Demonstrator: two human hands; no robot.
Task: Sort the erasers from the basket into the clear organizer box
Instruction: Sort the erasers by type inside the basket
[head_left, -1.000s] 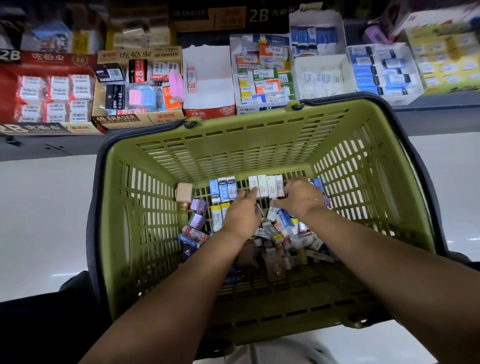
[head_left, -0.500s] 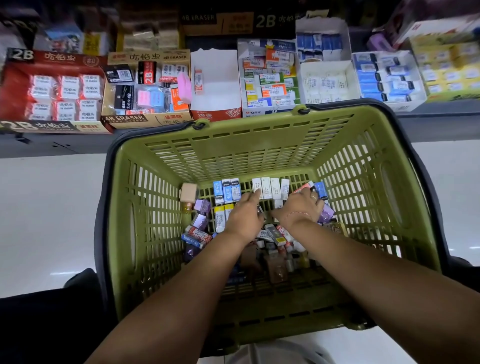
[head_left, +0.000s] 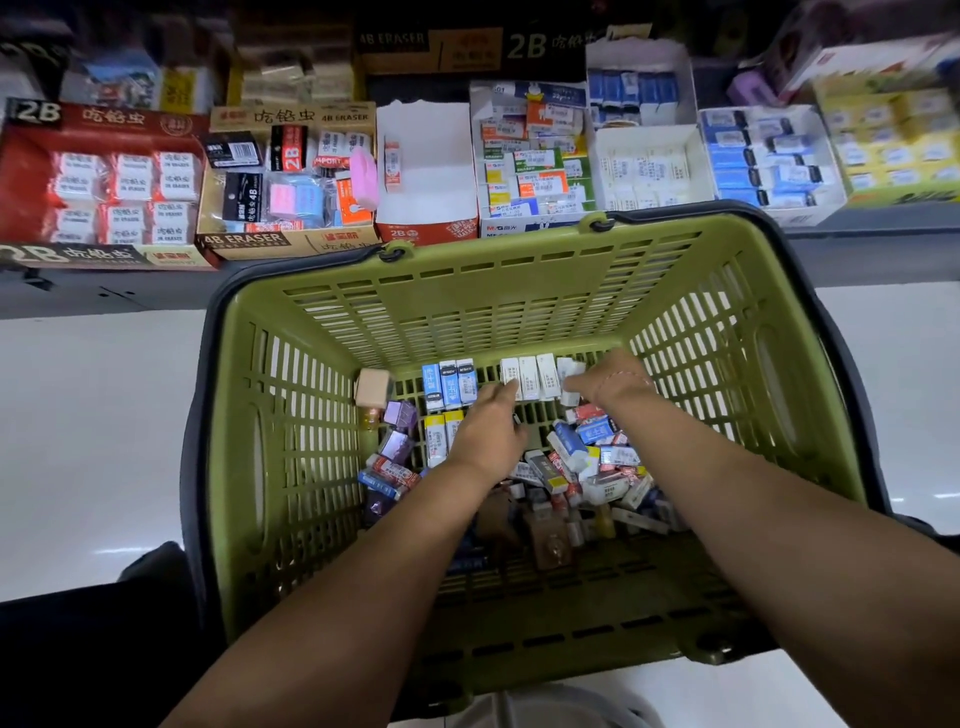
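A green plastic basket (head_left: 519, 291) holds several small erasers. A row of three blue erasers (head_left: 449, 383) and a row of white erasers (head_left: 530, 376) stand along its far wall, and a loose pile of mixed erasers (head_left: 592, 462) lies at the middle and right. My left hand (head_left: 485, 434) reaches in, its straight fingertips touching the left end of the white row. My right hand (head_left: 610, 379) is at the row's right end, fingers curled round a white eraser (head_left: 570, 375). I cannot make out a clear organizer box.
Behind the basket a shelf carries cardboard display boxes of erasers: a red 2B box (head_left: 98, 182), a 4B ERASER box (head_left: 291, 182), a nearly empty white box (head_left: 426, 176) and blue-and-white packs (head_left: 763, 156). White floor shows on both sides of the basket.
My right hand moved from the loose pile up to the right end of the white row. My left hand stayed by the row's left end. The camera shifted slightly.
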